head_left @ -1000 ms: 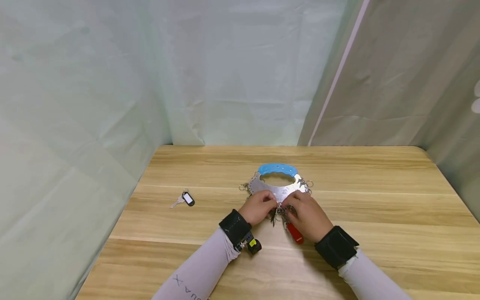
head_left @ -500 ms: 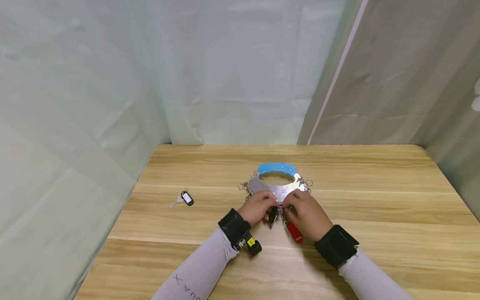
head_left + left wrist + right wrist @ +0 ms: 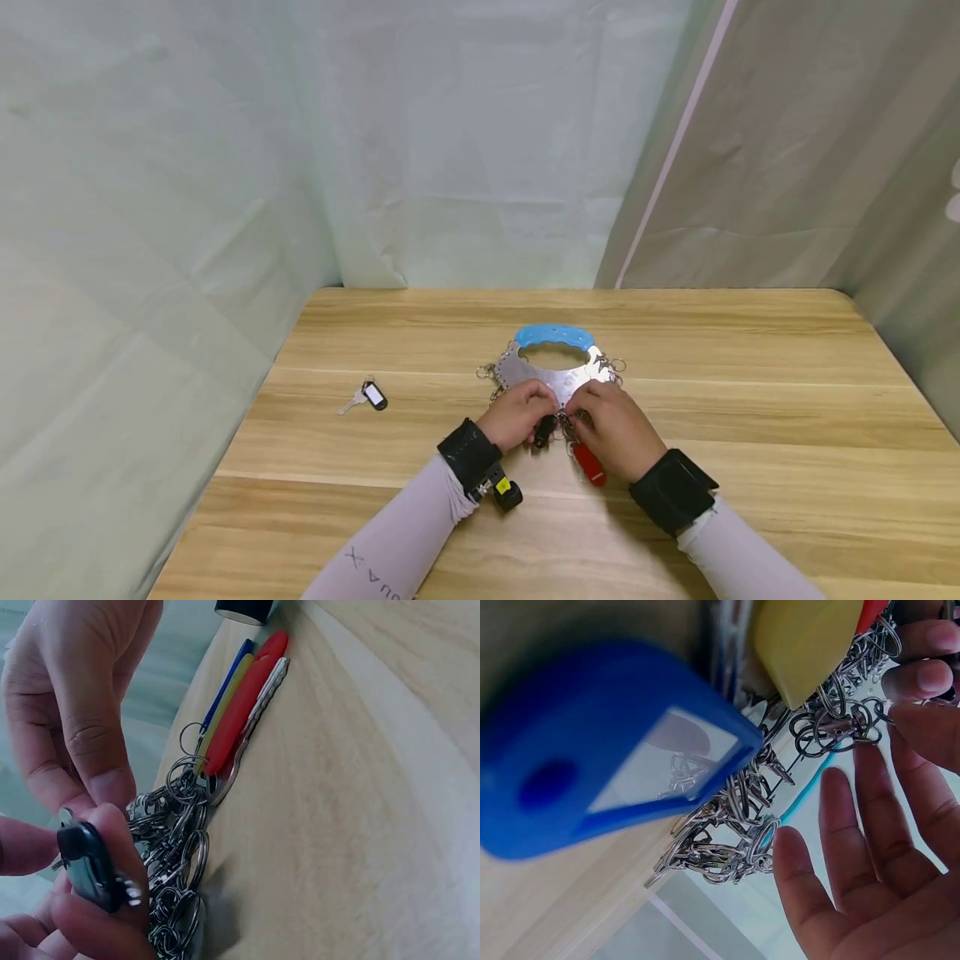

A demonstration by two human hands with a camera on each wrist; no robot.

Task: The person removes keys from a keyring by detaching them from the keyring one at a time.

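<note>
Everything is centred on the crescent-shaped silver metal plate (image 3: 549, 380), laid on the wood-grain tabletop (image 3: 765, 417), its blue grip handle (image 3: 555, 336) turned to the far side. A black plastic key tag (image 3: 94, 866) is pinched between thumb and finger of the left hand (image 3: 517, 415), just beside the plate's near edge; no gap is left there. On the right hand (image 3: 618, 425), thumb and fingertip look to be closed on a small silver metal ring (image 3: 883, 712), the other fingers loosely spread. By the look of it, the tag is being joined to the plate's ring; the exact meeting point is covered by fingertips. Next, the ring should be steadied while the tag's loop is worked through, without its neighbours being snagged. A red plastic tag (image 3: 588, 464) hangs close by; a white-labelled black tag with a silver key (image 3: 374, 395) is left lying well apart, untouched.
</note>
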